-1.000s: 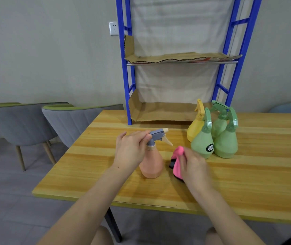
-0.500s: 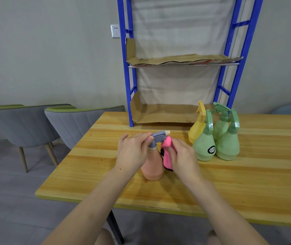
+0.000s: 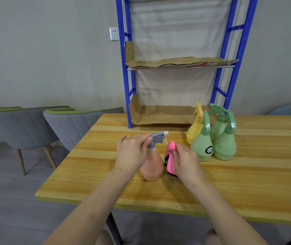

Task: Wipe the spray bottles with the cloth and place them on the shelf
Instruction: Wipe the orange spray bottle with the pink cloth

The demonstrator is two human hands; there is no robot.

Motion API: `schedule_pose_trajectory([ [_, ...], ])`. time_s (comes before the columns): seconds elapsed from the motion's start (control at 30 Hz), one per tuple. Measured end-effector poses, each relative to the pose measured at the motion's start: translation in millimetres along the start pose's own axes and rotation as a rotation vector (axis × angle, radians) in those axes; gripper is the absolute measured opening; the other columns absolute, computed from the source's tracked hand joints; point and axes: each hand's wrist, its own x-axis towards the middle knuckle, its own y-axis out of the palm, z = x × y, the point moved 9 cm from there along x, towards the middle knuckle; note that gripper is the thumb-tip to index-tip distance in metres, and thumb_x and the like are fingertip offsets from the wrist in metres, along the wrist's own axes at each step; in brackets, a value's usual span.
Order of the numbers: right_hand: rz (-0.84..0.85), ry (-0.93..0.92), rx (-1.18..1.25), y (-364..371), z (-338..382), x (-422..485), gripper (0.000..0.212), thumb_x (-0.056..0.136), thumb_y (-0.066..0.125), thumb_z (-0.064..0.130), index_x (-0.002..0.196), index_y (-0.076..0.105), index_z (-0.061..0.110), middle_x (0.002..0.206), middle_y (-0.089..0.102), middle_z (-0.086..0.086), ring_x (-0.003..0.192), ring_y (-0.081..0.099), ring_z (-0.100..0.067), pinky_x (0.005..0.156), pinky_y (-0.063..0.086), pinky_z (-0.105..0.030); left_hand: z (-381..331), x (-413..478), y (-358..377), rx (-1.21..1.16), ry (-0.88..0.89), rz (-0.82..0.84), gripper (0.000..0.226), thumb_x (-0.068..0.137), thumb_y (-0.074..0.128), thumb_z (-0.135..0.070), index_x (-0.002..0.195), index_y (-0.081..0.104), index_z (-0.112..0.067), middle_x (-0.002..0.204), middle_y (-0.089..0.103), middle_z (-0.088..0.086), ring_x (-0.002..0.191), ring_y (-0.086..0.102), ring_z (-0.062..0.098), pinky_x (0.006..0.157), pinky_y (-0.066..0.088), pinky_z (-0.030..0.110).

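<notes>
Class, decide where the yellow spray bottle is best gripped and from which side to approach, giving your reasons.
I would grip the yellow spray bottle round its narrow neck under the trigger head, coming from above and the left. It stands upright, its body widens below, and green bottles crowd its front and right.

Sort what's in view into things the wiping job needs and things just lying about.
Job: peach spray bottle in left hand; pink cloth in right hand; yellow bottle; three green bottles; blue shelf.
Lying about: two grey chairs; wall socket.
</notes>
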Motion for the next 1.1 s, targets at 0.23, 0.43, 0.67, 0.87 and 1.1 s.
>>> schedule_pose_trajectory([
  [0.23, -0.091, 0.166, 0.275, -17, -14, -15, 0.023, 0.107, 0.056, 0.029, 0.094, 0.074, 0.030, 0.082, 0.073, 0.011, 0.078, 0.066, -0.005, 0.067, 0.050, -0.025, -3, 1, -1, -0.010, 0.011, -0.035, 0.025, 0.107, 0.056, -0.032, 0.121, 0.076, -0.028, 0.113, 0.078, -0.010, 0.108, 0.070, 0.018, 0.110, 0.044, 0.055],
  [0.43, -0.136, 0.302, 0.595, -1, 5, -36, 0.022, 0.109, 0.053, 0.033, 0.107, 0.075, 0.033, 0.091, 0.075, 0.014, 0.084, 0.067, -0.004, 0.072, 0.052, -0.027, 8, -5, 6, -0.161, -0.066, -0.012, 0.028, 0.105, 0.054, -0.043, 0.122, 0.075, -0.034, 0.109, 0.078, -0.011, 0.101, 0.071, 0.017, 0.093, 0.053, 0.051],
  [0.67, -0.071, 0.381, 0.701, 18, 1, -54, 0.018, 0.107, 0.058, 0.031, 0.125, 0.063, 0.034, 0.114, 0.075, 0.015, 0.110, 0.069, -0.001, 0.087, 0.055, -0.029, 23, -15, 17, -0.541, -0.225, 0.058, 0.048, 0.093, 0.065, -0.053, 0.136, 0.066, -0.031, 0.113, 0.076, -0.010, 0.108, 0.069, 0.007, 0.093, 0.055, 0.030],
  [0.87, -0.019, 0.272, 0.684, 24, 22, -52, 0.026, 0.108, 0.057, 0.024, 0.130, 0.065, 0.035, 0.119, 0.073, 0.020, 0.113, 0.067, 0.002, 0.091, 0.055, -0.023, 34, -29, 26, -0.600, -0.263, 0.069, 0.014, 0.097, 0.073, -0.028, 0.108, 0.077, -0.021, 0.097, 0.079, -0.013, 0.096, 0.071, 0.000, 0.085, 0.053, 0.026],
  [1.1, 0.059, 0.241, 0.835, 40, 26, -40, 0.035, 0.112, 0.047, 0.012, 0.133, 0.069, 0.029, 0.138, 0.067, 0.018, 0.133, 0.058, -0.001, 0.108, 0.050, -0.024, 37, -26, 25, -0.580, -0.282, 0.112, 0.007, 0.096, 0.074, -0.030, 0.098, 0.079, -0.024, 0.090, 0.079, -0.014, 0.089, 0.074, 0.004, 0.088, 0.060, 0.040],
])
